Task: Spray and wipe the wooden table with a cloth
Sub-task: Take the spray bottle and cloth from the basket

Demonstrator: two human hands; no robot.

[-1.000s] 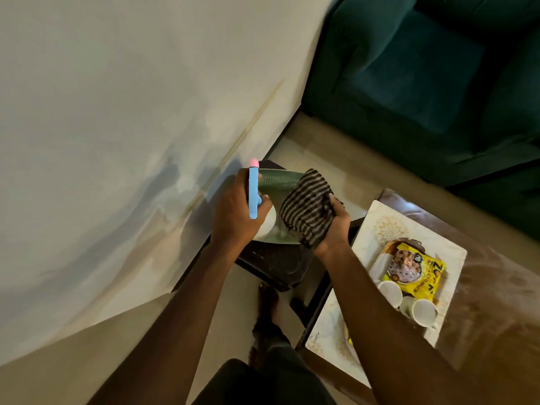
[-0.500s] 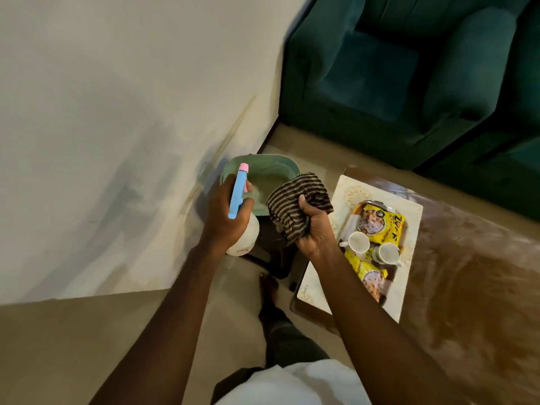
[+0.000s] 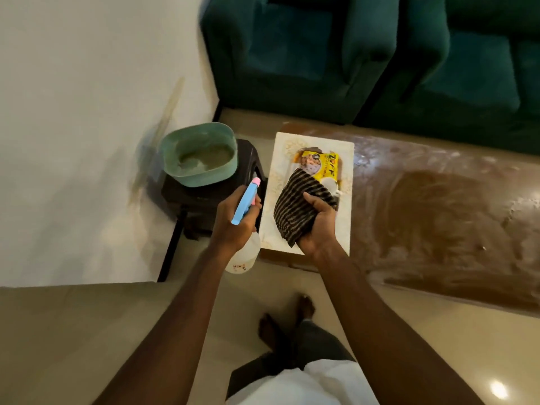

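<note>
Cloth, bunched and clenched in my right grip, has come away from the basin and now hangs over the tray. My left grip holds the spray bottle just left of the tray. Dusty counter right of the tray comes next, I reckon.

Two hands are in view, the left hand and the right hand. There is one spray bottle, one striped cloth, one wooden tabletop, one white tray, one green basin and one dark stool. One yellow snack packet and one white cup show; the cloth may hide others. There are two green armchairs and two bare feet.
</note>
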